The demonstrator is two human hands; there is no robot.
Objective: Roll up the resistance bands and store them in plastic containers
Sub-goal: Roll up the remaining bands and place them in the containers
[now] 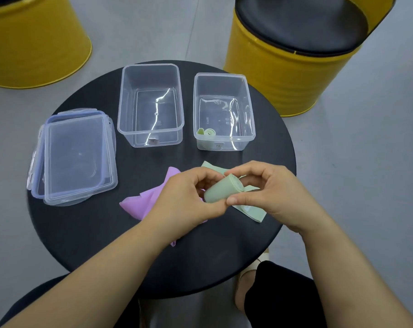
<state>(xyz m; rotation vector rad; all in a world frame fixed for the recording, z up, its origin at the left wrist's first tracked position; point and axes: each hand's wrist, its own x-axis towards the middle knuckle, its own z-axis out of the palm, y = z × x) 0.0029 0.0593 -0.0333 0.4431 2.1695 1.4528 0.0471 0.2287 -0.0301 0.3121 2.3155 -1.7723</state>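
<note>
A pale green resistance band (220, 189) is partly rolled into a short fat cylinder, held just above the near right part of the table. Its loose tail (250, 210) lies flat on the tabletop under the right hand. A purple band (144, 202) lies crumpled and unrolled just left of it, partly hidden under the left wrist.

Two clear plastic containers stand open toward the far edge. The larger left container (127, 102) holds nothing. The smaller right container (248, 107) has a coiled green roll (210, 133) standing on end in its near left corner, with a yellower-green piece (200, 131) touching it. Near the table's left edge, two clear lids (77, 157) lie stacked, the lower one with bluish clips.

The left hand (186, 197) grips the roll's near left end, fingers curled round it and thumb pointing right beneath it. The right hand (269, 192) pinches the other end, fingers arched over the top and thumb tip meeting the left thumb.

The table (106, 233) is round and matte black. Behind it on a grey floor stand two yellow drum stools, one at the left (35, 39) and one at the right (283, 74) with a black cushion (300, 24). Dark-clad knees and a sandalled foot (250, 275) show below the near edge.
</note>
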